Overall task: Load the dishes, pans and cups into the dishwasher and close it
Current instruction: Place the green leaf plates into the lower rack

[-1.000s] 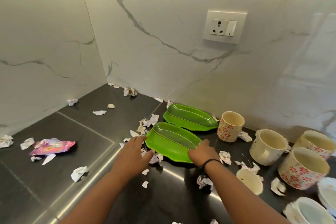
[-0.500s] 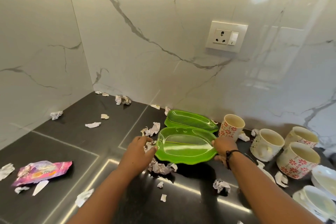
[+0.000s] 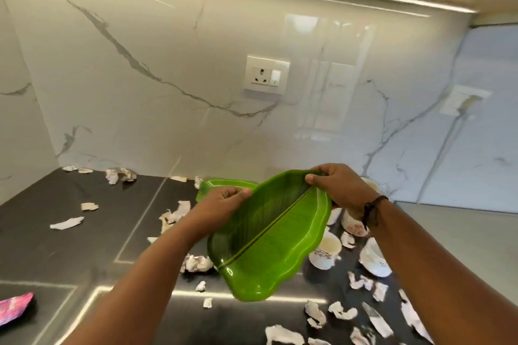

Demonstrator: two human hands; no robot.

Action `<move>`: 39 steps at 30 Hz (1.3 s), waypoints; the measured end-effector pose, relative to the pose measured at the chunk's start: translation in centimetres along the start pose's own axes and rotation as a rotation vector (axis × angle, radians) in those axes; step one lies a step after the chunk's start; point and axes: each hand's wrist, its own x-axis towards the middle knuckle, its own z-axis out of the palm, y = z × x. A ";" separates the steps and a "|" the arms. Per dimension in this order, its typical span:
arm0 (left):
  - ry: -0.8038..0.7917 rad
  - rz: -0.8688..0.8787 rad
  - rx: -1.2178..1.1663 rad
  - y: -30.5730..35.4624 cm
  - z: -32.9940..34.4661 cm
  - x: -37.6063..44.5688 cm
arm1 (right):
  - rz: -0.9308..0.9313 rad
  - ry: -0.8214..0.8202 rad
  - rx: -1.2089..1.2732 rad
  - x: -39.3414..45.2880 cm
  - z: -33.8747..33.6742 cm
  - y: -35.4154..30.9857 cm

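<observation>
A green leaf-shaped plate (image 3: 269,235) is lifted off the dark counter and tilted toward me. My left hand (image 3: 221,206) grips its left rim, fingers curled over the edge. My right hand (image 3: 340,187) pinches its far tip. A second green leaf plate (image 3: 224,185) lies flat on the counter behind, mostly hidden. Floral cups (image 3: 325,253) and a white cup (image 3: 374,259) stand on the right, partly behind the plate and my right arm. The dishwasher is out of view.
Torn paper scraps (image 3: 197,263) litter the black counter (image 3: 84,238). A pink wrapper (image 3: 14,307) lies at the left edge. A wall socket (image 3: 266,75) sits on the marble backsplash, which meets a side wall in the left corner.
Both hands have raised the near green plate off the counter and tipped it up toward me. My view has swung upward and to the right.
</observation>
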 end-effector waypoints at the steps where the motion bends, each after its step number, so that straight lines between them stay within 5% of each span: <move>1: -0.054 -0.014 -0.041 0.1 1.5 -0.2 | 0.009 0.022 0.045 -0.9 -0.6 0.4; 8: -0.199 -0.209 -0.401 2.0 13.1 -3.0 | 0.171 0.248 0.362 -7.2 -6.4 7.2; 15: -0.157 -0.262 -0.532 5.7 26.1 -5.2 | 0.296 0.195 0.417 -16.8 -13.4 16.2; 24: -0.401 -0.228 -0.515 13.6 56.4 -11.3 | 0.439 0.488 0.538 -34.6 -34.1 31.7; 29: -0.652 -0.262 -0.420 16.6 72.3 -13.9 | 0.568 0.702 0.489 -44.0 -44.4 40.4; 33: -0.872 -0.001 -0.128 15.6 81.7 -14.1 | 0.688 0.820 0.436 -50.1 -48.8 46.2; 39: -1.166 0.275 0.330 11.0 90.3 -15.8 | 1.022 0.949 0.174 -55.9 -45.7 54.6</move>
